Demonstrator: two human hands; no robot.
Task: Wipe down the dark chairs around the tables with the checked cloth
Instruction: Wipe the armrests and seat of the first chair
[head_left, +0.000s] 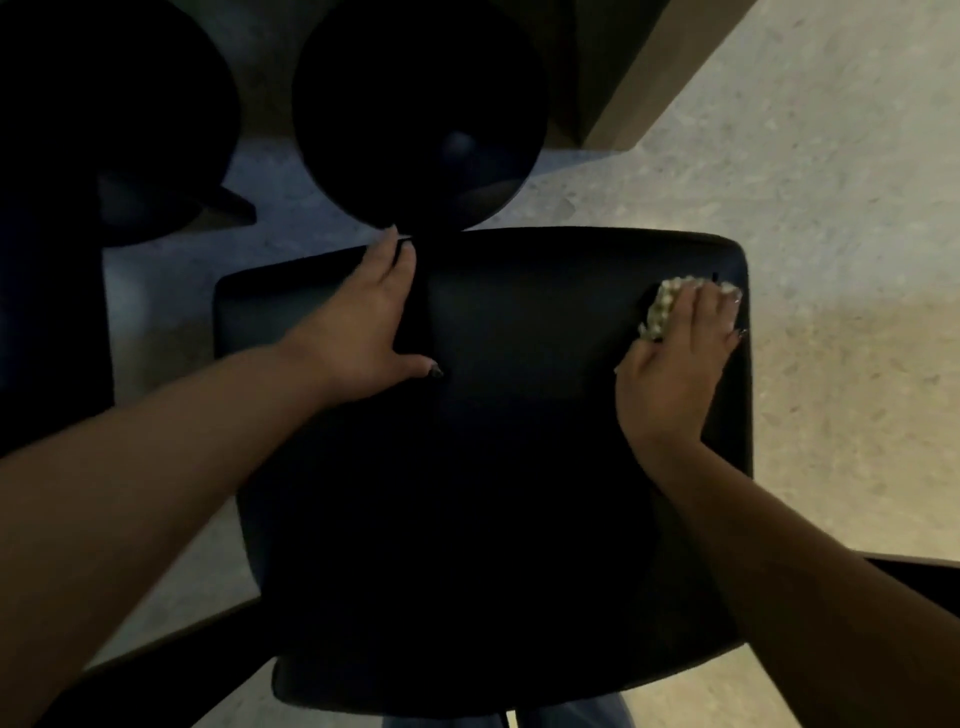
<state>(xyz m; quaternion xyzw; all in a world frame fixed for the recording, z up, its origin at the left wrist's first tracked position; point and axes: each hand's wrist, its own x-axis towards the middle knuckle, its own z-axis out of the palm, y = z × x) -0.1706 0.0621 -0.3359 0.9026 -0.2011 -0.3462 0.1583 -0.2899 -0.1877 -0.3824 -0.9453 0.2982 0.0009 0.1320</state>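
Checked cloth (660, 306) mostly under right hand (675, 364).

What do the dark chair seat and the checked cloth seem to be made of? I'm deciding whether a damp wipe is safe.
The dark chair seat looks like smooth black plastic or faux leather: an even surface with a faint sheen, no visible weave, though dim light leaves this open. The checked cloth, bunched under the right hand, looks like soft woven fabric, with a pale check and crumpled folds.

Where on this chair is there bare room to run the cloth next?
The chair is bare between the left hand and the right hand, and toward its near edge. The right hand presses the cloth at the far right corner. The round base crowds the far edge.
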